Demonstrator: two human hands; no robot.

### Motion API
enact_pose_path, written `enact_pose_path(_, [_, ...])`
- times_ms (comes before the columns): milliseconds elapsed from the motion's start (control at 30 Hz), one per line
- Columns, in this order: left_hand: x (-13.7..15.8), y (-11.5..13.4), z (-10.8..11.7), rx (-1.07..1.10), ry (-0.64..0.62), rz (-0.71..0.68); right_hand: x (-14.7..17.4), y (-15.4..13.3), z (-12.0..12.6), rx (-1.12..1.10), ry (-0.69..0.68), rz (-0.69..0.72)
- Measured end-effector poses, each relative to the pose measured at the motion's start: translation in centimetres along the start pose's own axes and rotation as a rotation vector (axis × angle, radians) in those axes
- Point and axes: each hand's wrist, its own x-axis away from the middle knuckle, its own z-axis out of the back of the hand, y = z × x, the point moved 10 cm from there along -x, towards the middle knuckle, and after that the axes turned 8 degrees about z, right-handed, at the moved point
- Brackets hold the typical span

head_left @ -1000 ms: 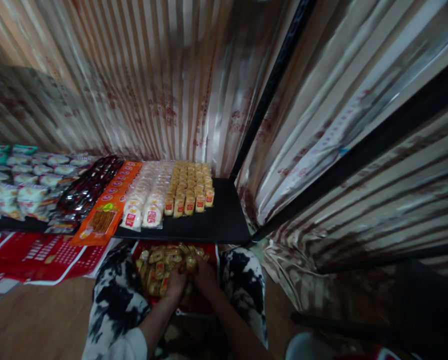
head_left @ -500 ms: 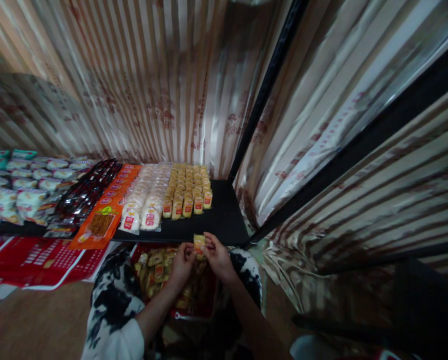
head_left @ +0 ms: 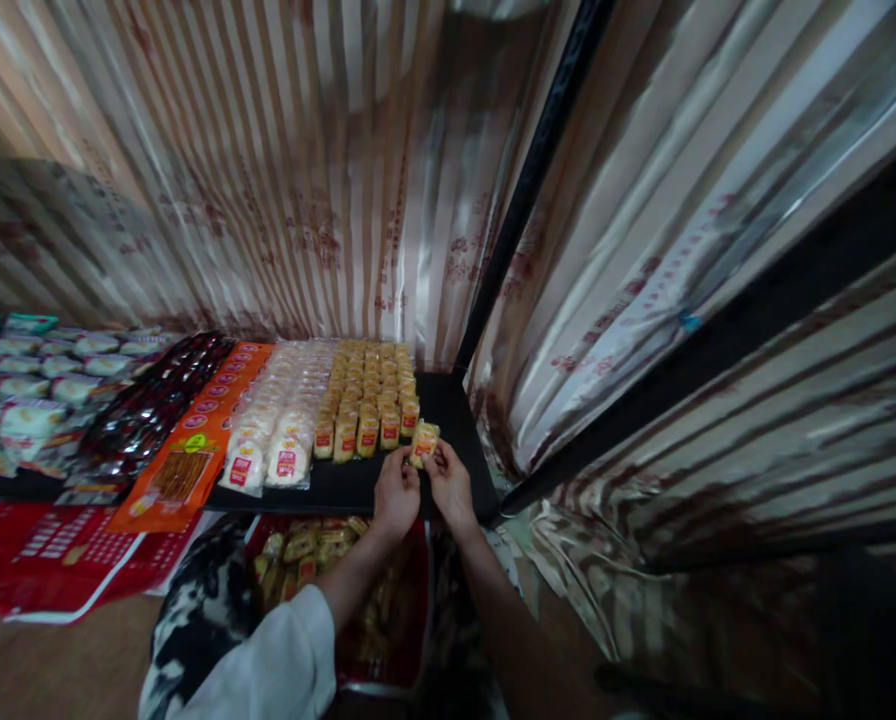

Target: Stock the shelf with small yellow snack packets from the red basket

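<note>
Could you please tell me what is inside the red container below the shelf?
Small yellow packets show inside the red container. The left forearm and pale sleeve cover some of it, and anything under the top packets is hidden.

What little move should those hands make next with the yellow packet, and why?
Perhaps ease the yellow packet down onto the black shelf, beside the rows of similar packets: the right hand holds it near their front right corner, the left hand is close by, and black surface shows right of the rows.
</note>
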Motion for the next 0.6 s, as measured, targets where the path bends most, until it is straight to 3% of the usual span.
enact_pose_path(167, [-1.0, -0.3, -1.1, 0.001, 0.020, -0.040, -2.4, 0.3, 0.0, 0.133, 0.024, 0.019])
enact_pose_path(400, [-1.7, -0.7, -1.2, -0.023, 0.005, -0.058, -3.5, 0.5, -1.7, 0.285, -0.041, 0.062])
enact_pose_path(600, [-1.2, -0.1, -1.0, -0.106, 0.018, -0.196, -3.5, 0.3, -2.0, 0.330, -0.010, 0.094])
